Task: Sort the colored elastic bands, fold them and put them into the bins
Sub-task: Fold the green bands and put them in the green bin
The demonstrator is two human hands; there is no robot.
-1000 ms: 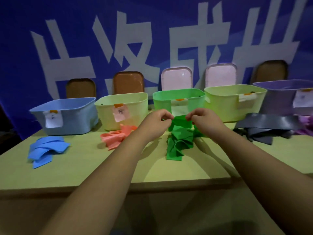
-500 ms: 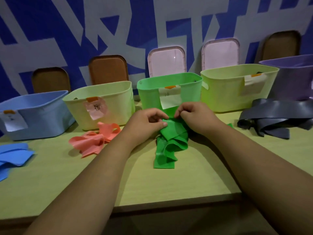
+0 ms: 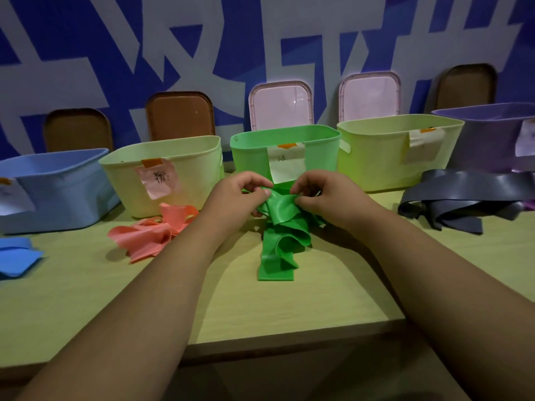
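Observation:
A heap of green elastic bands (image 3: 282, 237) lies on the table in front of the green bin (image 3: 252, 157). My left hand (image 3: 234, 198) and my right hand (image 3: 330, 196) both pinch the top of one green band, fingers closed on its upper edge. Pink bands (image 3: 150, 233) lie left of it, before the pale yellow bin (image 3: 188, 175). Blue bands (image 3: 14, 256) lie at the far left near the blue bin (image 3: 63, 189). Dark grey bands (image 3: 469, 198) are piled at the right, before the lime bin (image 3: 379, 157) and the purple bin (image 3: 492, 134).
Several lids lean against the blue-and-white wall behind the bins: brown (image 3: 181, 115), pink (image 3: 280, 104) and others. Paper labels are taped on the bin fronts. The table's front edge (image 3: 289, 340) runs across below my forearms.
The camera has come closer and tilted down. My hands have lowered onto the green heap and moved nearer to each other, still gripping the green band.

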